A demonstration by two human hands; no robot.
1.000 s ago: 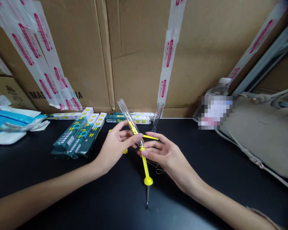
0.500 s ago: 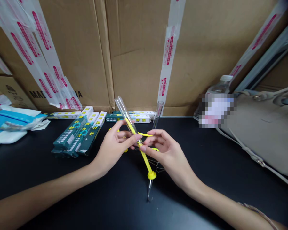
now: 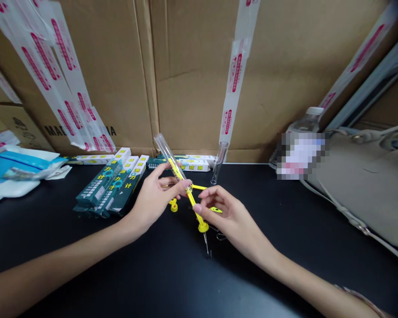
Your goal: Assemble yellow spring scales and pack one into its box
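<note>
My left hand (image 3: 159,194) pinches a clear tube (image 3: 166,149) near its lower end; the tube tilts up to the left. Inside and below it runs a yellow rod (image 3: 194,204), with a yellow cap (image 3: 203,227) and a metal hook (image 3: 207,249) at its bottom end. Between thumb and fingers, my right hand (image 3: 223,210) grips the rod above the cap. Small yellow rings (image 3: 174,206) lie beside my left hand. Another yellow stick (image 3: 199,187) and a yellow piece (image 3: 216,210) show near my right fingers. Metal hooks (image 3: 221,236) are partly hidden under my right hand.
A second clear tube (image 3: 219,163) stands tilted at the back. Green and white boxes (image 3: 101,183) lie at the left, more boxes (image 3: 195,163) behind my hands. Blue-white packets (image 3: 23,163) are far left. A bottle (image 3: 310,120) and a beige bag (image 3: 371,185) stand right.
The yellow rod has slid further up into the clear tube, and its cap and hook have moved up and slightly left. My right hand has shifted down along the rod towards the cap.
</note>
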